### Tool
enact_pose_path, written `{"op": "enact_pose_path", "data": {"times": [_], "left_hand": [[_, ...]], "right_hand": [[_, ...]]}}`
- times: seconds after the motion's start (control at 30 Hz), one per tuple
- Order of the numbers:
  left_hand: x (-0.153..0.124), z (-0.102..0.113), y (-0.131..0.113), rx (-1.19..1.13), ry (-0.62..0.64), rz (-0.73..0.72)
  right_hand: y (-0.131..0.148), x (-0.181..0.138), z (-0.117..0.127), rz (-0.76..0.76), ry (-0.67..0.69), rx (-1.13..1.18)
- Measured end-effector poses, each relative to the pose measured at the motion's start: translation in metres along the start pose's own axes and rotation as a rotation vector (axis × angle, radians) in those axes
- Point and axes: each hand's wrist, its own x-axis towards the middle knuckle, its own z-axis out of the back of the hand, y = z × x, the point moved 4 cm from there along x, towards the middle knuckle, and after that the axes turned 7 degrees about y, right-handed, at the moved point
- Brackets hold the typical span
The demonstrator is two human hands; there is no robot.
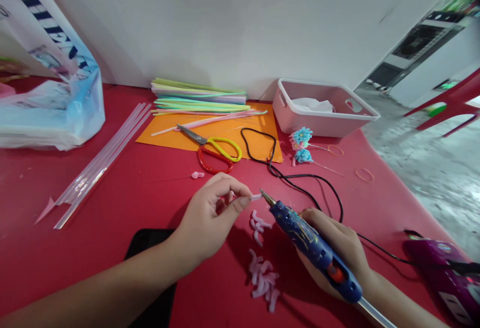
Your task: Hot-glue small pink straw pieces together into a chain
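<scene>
Between the thumb and fingers of my left hand (215,208) is a short pink pipe cleaner piece (256,197), its free end pointing right. My right hand (337,248) is wrapped round a blue hot glue gun (313,243) with a clear glue stick coming out of its back. The metal nozzle (267,196) is right by the tip of the pink piece; whether they touch I cannot tell. Below lie loose bent pink pipe cleaner pieces (264,278) in two clusters. A small pink bud on a thin wire (197,175) rests left of my left hand.
Scissors (215,148) and bundled pipe cleaners (198,99) lie on orange paper (165,135). Behind are a pink basket (318,113) and blue pipe-cleaner flowers (303,155). Clear glue sticks (108,155), a plastic bag (75,113), a black phone-like slab (150,243) and a purple power strip (435,268) flank my hands.
</scene>
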Motion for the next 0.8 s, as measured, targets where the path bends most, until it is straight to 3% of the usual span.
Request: {"op": "enact_pose_path", "data": {"times": [0.6, 0.8], "left_hand": [[0.0012, 0.0, -0.0015, -0.038, 0.005, 0.0], [0.0006, -0.0006, 0.0035, -0.237, 0.005, 0.123]], "right_hand": [[-0.0036, -0.0003, -0.0009, -0.035, -0.002, -0.028], [-0.0087, -0.0029, -0.0022, -0.093, -0.044, -0.029]]}}
